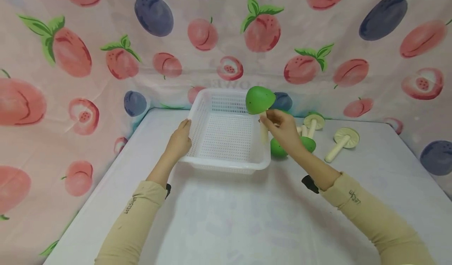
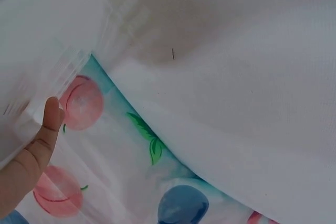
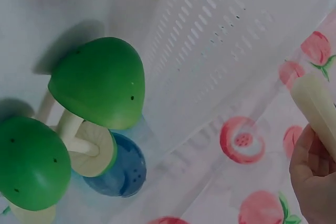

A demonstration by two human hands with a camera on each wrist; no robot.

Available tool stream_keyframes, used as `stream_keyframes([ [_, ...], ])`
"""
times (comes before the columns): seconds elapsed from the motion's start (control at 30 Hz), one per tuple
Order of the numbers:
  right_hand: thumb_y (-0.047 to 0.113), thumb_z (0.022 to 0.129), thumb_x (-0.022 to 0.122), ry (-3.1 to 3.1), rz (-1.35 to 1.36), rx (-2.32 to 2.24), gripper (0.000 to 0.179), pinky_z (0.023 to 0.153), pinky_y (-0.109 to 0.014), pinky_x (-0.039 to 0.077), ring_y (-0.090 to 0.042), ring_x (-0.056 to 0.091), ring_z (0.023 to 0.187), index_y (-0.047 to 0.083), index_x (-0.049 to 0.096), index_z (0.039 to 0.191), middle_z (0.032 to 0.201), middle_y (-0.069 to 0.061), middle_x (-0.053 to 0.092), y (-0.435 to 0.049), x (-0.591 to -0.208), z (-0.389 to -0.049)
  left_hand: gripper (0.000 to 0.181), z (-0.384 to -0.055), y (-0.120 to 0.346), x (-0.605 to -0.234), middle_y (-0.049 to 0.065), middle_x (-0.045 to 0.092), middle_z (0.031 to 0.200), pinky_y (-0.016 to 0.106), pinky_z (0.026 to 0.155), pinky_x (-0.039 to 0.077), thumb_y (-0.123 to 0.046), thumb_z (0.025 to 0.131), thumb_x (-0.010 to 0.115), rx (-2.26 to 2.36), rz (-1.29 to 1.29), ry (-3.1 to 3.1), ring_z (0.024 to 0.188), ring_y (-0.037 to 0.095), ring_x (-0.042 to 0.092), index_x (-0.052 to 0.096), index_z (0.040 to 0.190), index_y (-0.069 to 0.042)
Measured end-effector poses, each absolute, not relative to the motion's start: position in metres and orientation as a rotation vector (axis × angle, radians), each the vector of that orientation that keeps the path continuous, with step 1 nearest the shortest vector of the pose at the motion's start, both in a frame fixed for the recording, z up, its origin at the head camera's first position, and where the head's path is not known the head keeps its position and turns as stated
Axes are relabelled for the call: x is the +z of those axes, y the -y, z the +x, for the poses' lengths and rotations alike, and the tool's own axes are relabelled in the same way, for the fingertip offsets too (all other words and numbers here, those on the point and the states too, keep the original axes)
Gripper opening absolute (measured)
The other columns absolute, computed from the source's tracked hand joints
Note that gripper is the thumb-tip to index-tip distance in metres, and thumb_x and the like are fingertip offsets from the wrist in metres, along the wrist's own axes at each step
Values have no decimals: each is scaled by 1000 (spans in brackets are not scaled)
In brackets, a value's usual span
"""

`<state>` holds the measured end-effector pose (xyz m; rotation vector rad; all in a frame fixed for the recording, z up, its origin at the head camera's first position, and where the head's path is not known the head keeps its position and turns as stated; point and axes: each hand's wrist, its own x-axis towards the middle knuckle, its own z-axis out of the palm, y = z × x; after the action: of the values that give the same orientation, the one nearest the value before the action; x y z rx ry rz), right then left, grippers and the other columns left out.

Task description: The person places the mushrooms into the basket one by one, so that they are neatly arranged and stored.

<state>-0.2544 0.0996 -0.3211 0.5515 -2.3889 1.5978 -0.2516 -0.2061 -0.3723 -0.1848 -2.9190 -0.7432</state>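
Note:
A white plastic basket with a perforated floor and slotted walls is tipped slightly towards the camera. On its left side, my left hand grips the rim. In the left wrist view one finger lies against the basket's wall. My right hand pinches the pale stem of a toy mushroom, whose green dotted cap points up above the basket's right rim. The right wrist view shows only that mushroom's stem. Just right of the basket are several more mushrooms, including one with a green cap.
Farther right, a separate mushroom lies with its pale underside showing. Another mushroom is near the back edge of the white table. A fruit-printed cloth hangs behind and beside the table.

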Motion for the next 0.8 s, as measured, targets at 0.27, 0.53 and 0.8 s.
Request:
stream_keyframes([
  [0.27,19,94,57,2442,599,1592,30,65,-18,55,2,60,73,-7,64,107,99,-25,68,-87,-308,-268,59,-252,206,-372,29,27,149,37,75,54,12,85,44,-698,-176,2933,61,25,54,27,142,12],
  [0.53,19,94,58,2509,573,1609,32,62,-17,54,1,59,72,-7,63,111,102,-26,67,-75,-292,-284,58,-252,204,-370,29,28,149,23,55,44,12,85,45,-637,-204,2943,48,12,41,27,141,13],
  [0.8,22,94,58,2632,474,1618,35,69,-29,58,-12,59,82,-6,62,115,109,-24,65,-57,-283,-300,59,-252,203,-372,29,27,149,28,60,50,12,86,45,-622,-179,2953,53,16,47,27,142,12],
])
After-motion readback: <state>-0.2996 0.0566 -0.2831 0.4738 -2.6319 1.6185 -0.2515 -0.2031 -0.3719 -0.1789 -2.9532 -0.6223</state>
